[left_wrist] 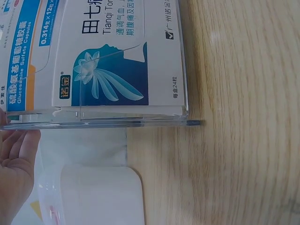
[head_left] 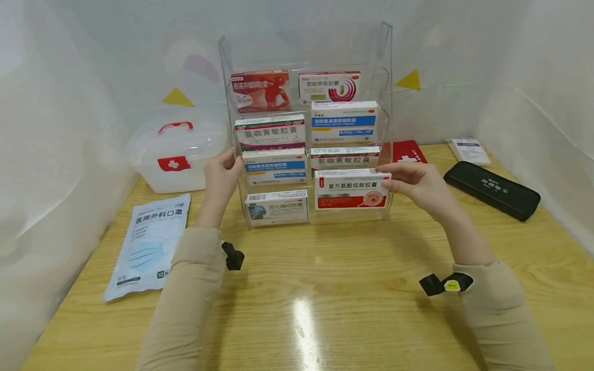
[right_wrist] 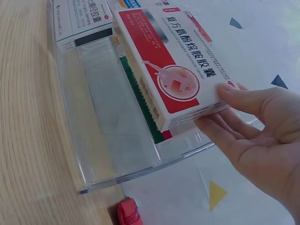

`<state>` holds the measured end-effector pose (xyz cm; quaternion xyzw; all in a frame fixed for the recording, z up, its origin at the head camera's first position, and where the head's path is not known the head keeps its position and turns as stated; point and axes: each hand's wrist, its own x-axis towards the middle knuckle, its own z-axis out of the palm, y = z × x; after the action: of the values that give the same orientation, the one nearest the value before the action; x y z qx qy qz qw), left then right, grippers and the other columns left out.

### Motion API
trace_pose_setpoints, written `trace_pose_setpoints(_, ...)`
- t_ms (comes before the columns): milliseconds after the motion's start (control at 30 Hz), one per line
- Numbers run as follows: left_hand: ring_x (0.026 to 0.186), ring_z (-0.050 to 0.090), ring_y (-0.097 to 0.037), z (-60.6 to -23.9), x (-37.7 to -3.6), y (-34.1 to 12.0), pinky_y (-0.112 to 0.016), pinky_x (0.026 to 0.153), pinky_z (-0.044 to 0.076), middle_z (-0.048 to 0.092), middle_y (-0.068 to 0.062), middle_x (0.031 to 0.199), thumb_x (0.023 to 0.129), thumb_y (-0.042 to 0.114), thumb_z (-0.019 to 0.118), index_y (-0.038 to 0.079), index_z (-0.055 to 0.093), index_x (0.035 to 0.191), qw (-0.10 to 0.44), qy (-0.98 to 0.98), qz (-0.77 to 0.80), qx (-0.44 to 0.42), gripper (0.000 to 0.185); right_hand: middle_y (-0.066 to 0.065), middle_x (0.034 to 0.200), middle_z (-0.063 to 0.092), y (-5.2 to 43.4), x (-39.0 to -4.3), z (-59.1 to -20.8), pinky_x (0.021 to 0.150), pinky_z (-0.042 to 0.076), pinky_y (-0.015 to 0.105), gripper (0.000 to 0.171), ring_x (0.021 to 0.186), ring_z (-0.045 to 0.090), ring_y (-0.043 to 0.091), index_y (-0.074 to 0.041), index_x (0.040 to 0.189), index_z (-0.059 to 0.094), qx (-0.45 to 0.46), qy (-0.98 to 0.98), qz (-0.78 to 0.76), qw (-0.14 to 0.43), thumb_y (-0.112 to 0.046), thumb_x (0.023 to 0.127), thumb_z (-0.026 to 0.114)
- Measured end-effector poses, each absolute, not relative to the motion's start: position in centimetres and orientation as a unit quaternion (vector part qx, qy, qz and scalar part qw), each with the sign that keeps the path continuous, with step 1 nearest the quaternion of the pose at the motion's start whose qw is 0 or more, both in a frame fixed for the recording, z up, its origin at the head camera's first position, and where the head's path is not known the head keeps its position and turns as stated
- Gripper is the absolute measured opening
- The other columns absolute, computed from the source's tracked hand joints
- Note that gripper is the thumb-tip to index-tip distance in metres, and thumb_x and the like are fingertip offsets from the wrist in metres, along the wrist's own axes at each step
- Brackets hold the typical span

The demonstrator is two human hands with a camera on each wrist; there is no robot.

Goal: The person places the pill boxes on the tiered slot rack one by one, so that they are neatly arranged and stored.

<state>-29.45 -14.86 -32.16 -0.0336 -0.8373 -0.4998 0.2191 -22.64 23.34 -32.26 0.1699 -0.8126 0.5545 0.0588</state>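
My right hand (head_left: 418,187) pinches a red and white medicine box (head_left: 352,189) by its right end, thumb on the front face. In the right wrist view the box (right_wrist: 168,61) is tilted in front of the lowest compartment of a clear display rack (right_wrist: 122,176). My left hand (head_left: 221,175) grips the left side edge of the rack (head_left: 305,48). In the left wrist view, the fingers of my left hand (left_wrist: 18,164) are partly cut off. A teal and white medicine box (head_left: 277,209) stands in the bottom left compartment. Several other medicine boxes fill the tiers above.
A white first-aid box (head_left: 174,158) with a red handle stands left of the rack, behind a mask packet (head_left: 149,243). At right lie a black case (head_left: 491,189), a small white packet (head_left: 469,151) and a red pouch (head_left: 408,151). All are on a wooden table (head_left: 359,316).
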Motion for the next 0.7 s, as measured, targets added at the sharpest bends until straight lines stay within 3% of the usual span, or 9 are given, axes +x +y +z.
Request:
trace_pose_setpoints(500,0.101,0.067,-0.024,-32.3,-29.5,-14.8,-0.034,0.086,0.055,0.067,-0.017,0.113,0.088,0.011,0.055,0.006,0.063,0.121,0.218,-0.835,-0.503,-0.034,0.034,-0.014,0.104,0.065,23.7,-23.3,-33.2,0.076,0.052,0.011,0.03,0.086,0.06,0.002,-0.002,0.115,0.066,0.198,-0.793,0.556,0.151,-0.004,0.085,0.064)
trace_pose_setpoints(700,0.099,0.067,-0.024,-32.2,-29.4,-14.8,-0.035,0.085,0.055,0.067,-0.017,0.112,0.088,0.01,0.055,0.005,0.064,0.12,0.22,-0.835,-0.502,-0.039,0.033,-0.016,0.101,0.063,23.5,-23.9,-33.9,0.071,0.052,0.012,0.03,0.08,0.059,0.004,0.003,0.114,0.064,0.214,-0.799,0.541,0.153,-0.002,0.084,0.065)
